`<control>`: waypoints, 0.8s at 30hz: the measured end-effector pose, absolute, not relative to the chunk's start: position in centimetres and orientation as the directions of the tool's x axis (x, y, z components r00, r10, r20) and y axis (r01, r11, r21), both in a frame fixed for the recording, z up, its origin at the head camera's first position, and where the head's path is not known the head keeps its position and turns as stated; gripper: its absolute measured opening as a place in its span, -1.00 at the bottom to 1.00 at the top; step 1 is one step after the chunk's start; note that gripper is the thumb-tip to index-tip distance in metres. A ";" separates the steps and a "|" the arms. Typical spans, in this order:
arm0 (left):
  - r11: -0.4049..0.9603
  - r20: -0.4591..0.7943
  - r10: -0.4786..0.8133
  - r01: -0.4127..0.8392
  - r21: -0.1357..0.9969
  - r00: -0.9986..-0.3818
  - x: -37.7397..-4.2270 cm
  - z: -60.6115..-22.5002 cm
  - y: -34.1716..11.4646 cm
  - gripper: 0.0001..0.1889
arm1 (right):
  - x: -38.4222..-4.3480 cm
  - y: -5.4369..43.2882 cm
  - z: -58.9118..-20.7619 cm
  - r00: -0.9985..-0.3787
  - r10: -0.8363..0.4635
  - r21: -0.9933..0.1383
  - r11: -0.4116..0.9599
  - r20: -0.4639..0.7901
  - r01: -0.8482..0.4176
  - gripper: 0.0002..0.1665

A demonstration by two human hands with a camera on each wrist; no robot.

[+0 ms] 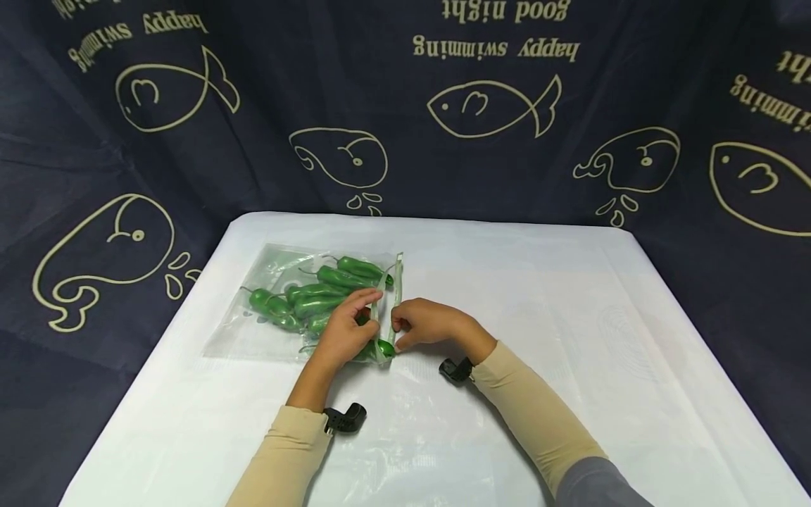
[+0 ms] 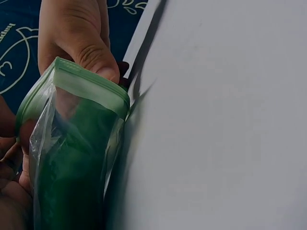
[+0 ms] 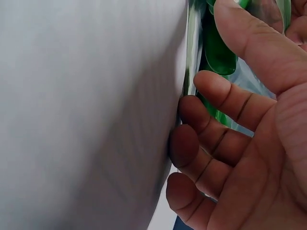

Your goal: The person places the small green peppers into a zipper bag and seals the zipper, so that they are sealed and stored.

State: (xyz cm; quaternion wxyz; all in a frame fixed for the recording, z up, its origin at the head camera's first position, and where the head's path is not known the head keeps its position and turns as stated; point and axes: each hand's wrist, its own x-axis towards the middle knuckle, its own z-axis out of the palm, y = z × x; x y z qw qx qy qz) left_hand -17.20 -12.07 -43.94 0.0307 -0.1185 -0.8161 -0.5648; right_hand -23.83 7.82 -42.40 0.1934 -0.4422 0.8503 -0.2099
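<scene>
A clear resealable bag (image 1: 237, 334) with a pale green zip strip lies flat, its mouth to the right and parted. Several long green peppers (image 1: 272, 310) are inside it. My left hand (image 1: 345, 336) pinches the upper lip of the mouth between thumb and fingers. On the other lip my right hand (image 1: 431, 322) has its fingers curled at the zip edge. In the left wrist view the zip strip (image 2: 91, 81) bends around the opening, with a thumb over its far part. A pepper (image 3: 220, 50) shows beside the right thumb in the right wrist view.
The bag rests on a white-covered table (image 1: 538, 303), left of its middle. Behind and beside the table hangs a dark blue cloth (image 1: 393, 84) with fish and whale drawings. A black wrist camera (image 1: 345, 418) sits on the left wrist, another (image 1: 456, 371) on the right.
</scene>
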 end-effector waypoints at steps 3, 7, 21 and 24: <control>0.324 0.182 0.158 0.225 0.919 -0.971 -17.1 -43.9 -12.1 -0.43 | -23.9 7.6 -42.5 -0.538 -0.831 -0.518 0.526 -0.143 -0.675 -0.69; 0.323 0.188 0.158 0.231 0.918 -0.969 -17.1 -43.9 -12.0 -0.43 | -23.9 7.4 -42.6 -0.537 -0.830 -0.516 0.528 -0.148 -0.674 -0.69; 0.326 0.210 0.146 0.247 0.913 -0.967 -17.1 -44.0 -11.9 -0.43 | -23.7 6.6 -42.7 -0.560 -0.812 -0.492 0.561 -0.167 -0.666 -0.69; 0.331 0.212 0.146 0.250 0.910 -0.966 -17.1 -44.1 -11.9 -0.43 | -23.6 6.4 -42.6 -0.567 -0.805 -0.486 0.571 -0.175 -0.661 -0.68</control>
